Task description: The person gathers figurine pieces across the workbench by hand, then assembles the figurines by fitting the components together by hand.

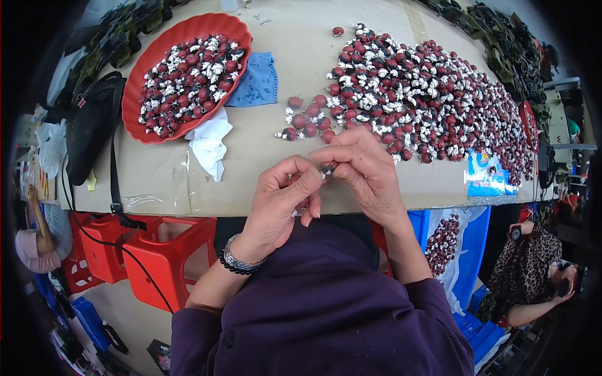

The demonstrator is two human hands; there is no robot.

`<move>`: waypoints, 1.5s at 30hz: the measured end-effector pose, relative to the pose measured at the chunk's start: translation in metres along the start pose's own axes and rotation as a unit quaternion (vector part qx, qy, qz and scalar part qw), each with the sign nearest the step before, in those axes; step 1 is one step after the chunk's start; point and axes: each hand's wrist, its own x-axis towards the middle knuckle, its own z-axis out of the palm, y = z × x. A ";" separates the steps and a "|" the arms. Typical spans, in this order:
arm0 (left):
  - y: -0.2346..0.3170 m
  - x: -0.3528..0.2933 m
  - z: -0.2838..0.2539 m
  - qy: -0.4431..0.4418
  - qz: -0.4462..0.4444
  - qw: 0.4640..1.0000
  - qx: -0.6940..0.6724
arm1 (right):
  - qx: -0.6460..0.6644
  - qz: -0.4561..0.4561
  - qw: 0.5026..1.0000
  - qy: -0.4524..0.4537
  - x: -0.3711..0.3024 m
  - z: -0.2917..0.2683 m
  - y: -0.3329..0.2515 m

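Both my hands meet above the table's near edge, over my purple shirt. Between the fingertips of my left hand and my right hand is a small dark round charm with a white part. Each hand pinches it with thumb and forefinger. The other left fingers curl inward, and a little metal ring and a white bit show among them; what they belong to is partly hidden. Just beyond my hands lies a small group of red and white charms, left of a wide pile of similar red, black and white charms.
At the far left sits a red scalloped tray full of charms, by a blue cloth and a white tissue. A blue-white packet lies right. Red stools and a blue crate stand below; other people are at both sides.
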 end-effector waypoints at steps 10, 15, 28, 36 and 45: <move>-0.002 -0.005 -0.002 -0.023 0.010 0.999 0.039 | 0.046 0.019 0.997 -0.061 -0.002 -0.008 -0.005; -0.001 -0.005 -0.001 -0.049 -0.011 0.998 0.028 | 0.070 0.056 0.992 -0.094 -0.001 -0.011 -0.008; -0.021 -0.006 -0.012 -0.114 -0.105 0.964 -0.214 | 0.283 0.155 0.943 -0.083 -0.009 0.000 -0.007; 0.031 -0.005 -0.021 -0.020 0.067 0.997 -0.028 | 0.071 0.114 0.991 -0.004 -0.001 -0.011 0.001; 0.153 0.037 -0.059 0.350 0.359 0.488 0.715 | -0.364 0.076 0.928 0.029 0.012 0.006 -0.001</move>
